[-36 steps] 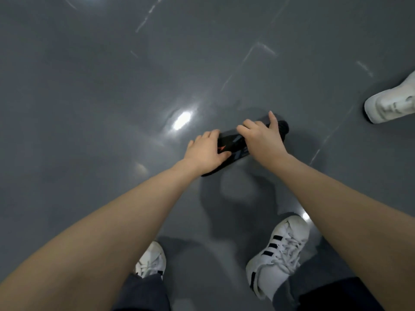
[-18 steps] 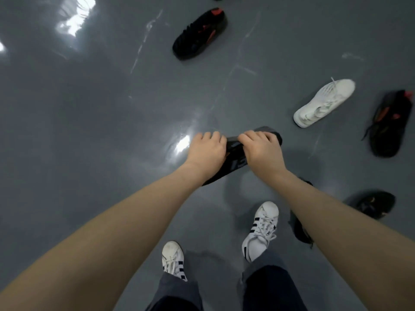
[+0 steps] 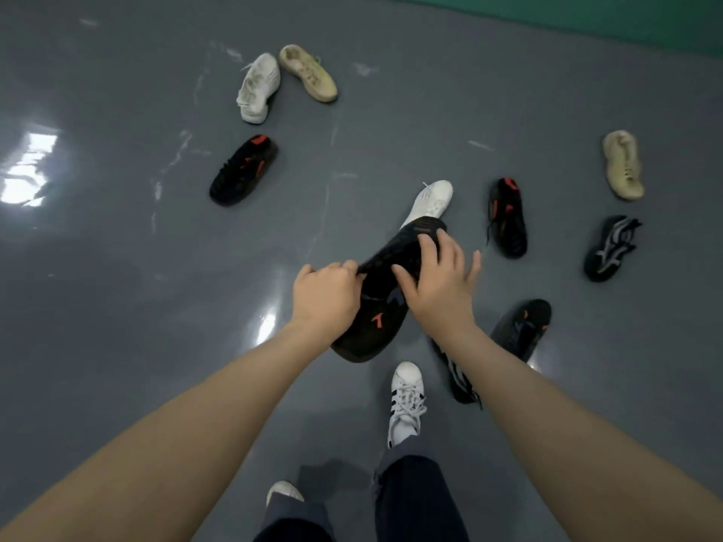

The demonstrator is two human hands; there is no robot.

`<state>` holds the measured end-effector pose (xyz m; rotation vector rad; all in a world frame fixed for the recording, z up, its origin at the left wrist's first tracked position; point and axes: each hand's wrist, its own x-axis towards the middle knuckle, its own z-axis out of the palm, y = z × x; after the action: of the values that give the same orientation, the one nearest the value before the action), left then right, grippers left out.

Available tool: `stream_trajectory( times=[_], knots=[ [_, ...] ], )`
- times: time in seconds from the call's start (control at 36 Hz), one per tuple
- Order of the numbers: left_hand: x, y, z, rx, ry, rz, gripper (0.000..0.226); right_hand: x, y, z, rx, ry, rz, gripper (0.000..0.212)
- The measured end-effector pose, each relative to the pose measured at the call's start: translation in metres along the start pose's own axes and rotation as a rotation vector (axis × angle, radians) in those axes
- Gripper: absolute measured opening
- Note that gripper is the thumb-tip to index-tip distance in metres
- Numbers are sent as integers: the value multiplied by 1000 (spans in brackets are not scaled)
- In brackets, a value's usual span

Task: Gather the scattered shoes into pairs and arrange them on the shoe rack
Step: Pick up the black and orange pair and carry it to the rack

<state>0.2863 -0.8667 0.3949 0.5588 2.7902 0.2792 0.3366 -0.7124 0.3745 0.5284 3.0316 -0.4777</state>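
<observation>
A black shoe with an orange mark [image 3: 373, 326] is lifted off the grey floor, sole partly up. My left hand [image 3: 326, 295] grips its edge with curled fingers. My right hand [image 3: 440, 283] lies over its upper side, fingers spread. Scattered on the floor are a black and orange shoe [image 3: 244, 172], another [image 3: 506, 217] and a third [image 3: 522, 328], two white shoes [image 3: 258, 88] [image 3: 430, 201], two beige shoes [image 3: 309, 72] [image 3: 624, 164], and a black and grey shoe [image 3: 610, 248]. Another black and grey shoe [image 3: 459, 379] is half hidden under my right forearm. No shoe rack is in view.
My own feet in white striped sneakers [image 3: 407, 400] stand at the bottom centre. A green strip [image 3: 587, 13] runs along the far right edge of the glossy grey floor [image 3: 117, 287]. Open floor lies to the left.
The black shoe has come up off the floor in both hands. The view has pulled back and tilted up, bringing several more shoes into sight. My right fingers have spread.
</observation>
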Motion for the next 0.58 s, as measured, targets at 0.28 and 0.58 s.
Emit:
stream_trajectory(
  times=[0.28, 0.58],
  knots=[
    [-65, 21, -35, -72, 84, 3, 36, -100, -32, -45, 210, -102, 499, 68],
    [-147, 53, -40, -80, -4, 93, 36, -177, -35, -74, 591, 72, 521, 35]
  ],
)
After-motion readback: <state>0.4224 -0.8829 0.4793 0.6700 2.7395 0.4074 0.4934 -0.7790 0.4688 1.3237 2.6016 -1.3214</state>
